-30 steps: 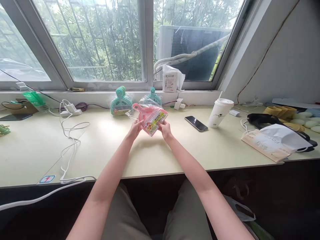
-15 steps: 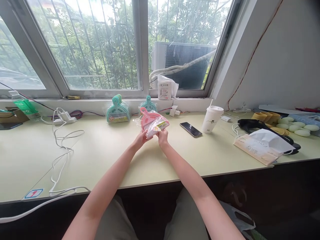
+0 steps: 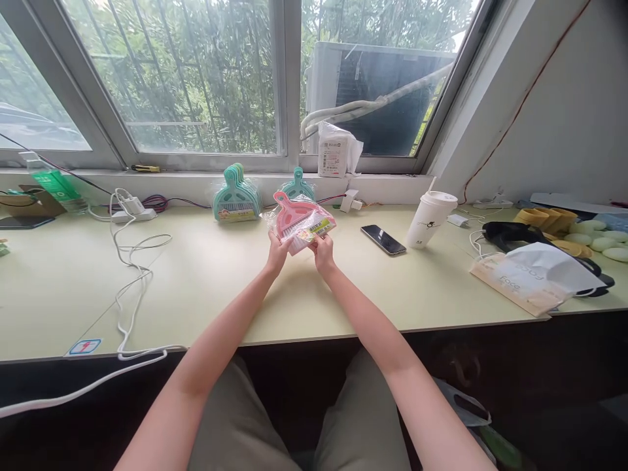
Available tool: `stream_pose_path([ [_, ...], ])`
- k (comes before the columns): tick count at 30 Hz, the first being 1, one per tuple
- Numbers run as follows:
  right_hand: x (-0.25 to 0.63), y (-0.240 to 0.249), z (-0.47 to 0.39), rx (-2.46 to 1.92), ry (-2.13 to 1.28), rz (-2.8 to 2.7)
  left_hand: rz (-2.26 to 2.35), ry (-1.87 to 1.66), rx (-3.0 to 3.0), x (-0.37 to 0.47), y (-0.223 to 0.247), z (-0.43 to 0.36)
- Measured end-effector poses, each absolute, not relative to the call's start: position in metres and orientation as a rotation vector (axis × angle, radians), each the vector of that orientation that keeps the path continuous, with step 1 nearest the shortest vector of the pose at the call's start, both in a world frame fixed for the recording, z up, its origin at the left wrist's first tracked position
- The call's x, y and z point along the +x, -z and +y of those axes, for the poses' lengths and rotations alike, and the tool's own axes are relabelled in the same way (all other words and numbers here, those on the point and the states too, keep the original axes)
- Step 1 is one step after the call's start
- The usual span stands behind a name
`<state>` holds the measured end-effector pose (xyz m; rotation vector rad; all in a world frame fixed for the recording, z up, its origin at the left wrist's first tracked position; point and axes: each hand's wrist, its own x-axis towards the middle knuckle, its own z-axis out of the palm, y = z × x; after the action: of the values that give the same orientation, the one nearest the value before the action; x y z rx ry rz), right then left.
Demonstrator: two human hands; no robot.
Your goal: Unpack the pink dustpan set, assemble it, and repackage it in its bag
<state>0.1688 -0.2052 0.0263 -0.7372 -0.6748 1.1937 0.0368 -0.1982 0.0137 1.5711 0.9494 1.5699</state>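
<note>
At the pale desk (image 3: 206, 288) under the window, my left hand (image 3: 276, 252) and right hand (image 3: 324, 251) pinch the bagged pink dustpan set (image 3: 299, 226), raised above it; probably opening the wrapper, needing a firm pull apart.

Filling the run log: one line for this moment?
left hand: grips pink dustpan set | right hand: grips same pack | pack: held above desk | behind: teal dustpan sets

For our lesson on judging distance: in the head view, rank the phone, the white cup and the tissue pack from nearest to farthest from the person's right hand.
From the right hand:
1. Phone, lying flat on the desk just to its right.
2. White cup, standing farther right, beyond the phone.
3. Tissue pack, farthest, near the desk's right front edge.
</note>
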Motion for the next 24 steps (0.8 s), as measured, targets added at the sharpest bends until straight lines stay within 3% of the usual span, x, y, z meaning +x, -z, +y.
stream_pose_path([
  [5,0.172,-0.024,-0.204,-0.769,-1.156,-0.677,1.252,-1.790,2.088,0.028,-0.037,-0.218],
  [9,0.174,-0.025,-0.205,-0.771,-1.144,-0.721,1.043,-1.340,2.606,0.019,-0.054,-0.227],
  [12,0.174,-0.027,-0.206,-0.768,-1.156,-0.713,0.899,-1.202,2.633,0.018,-0.054,-0.224],
  [19,0.175,-0.028,-0.204,-0.772,-1.154,-0.671,1.063,-1.319,2.708,0.022,-0.043,-0.227],
  [24,0.177,-0.027,-0.203,-0.753,-1.154,-0.691,1.079,-1.200,2.861,0.028,-0.042,-0.231],
])
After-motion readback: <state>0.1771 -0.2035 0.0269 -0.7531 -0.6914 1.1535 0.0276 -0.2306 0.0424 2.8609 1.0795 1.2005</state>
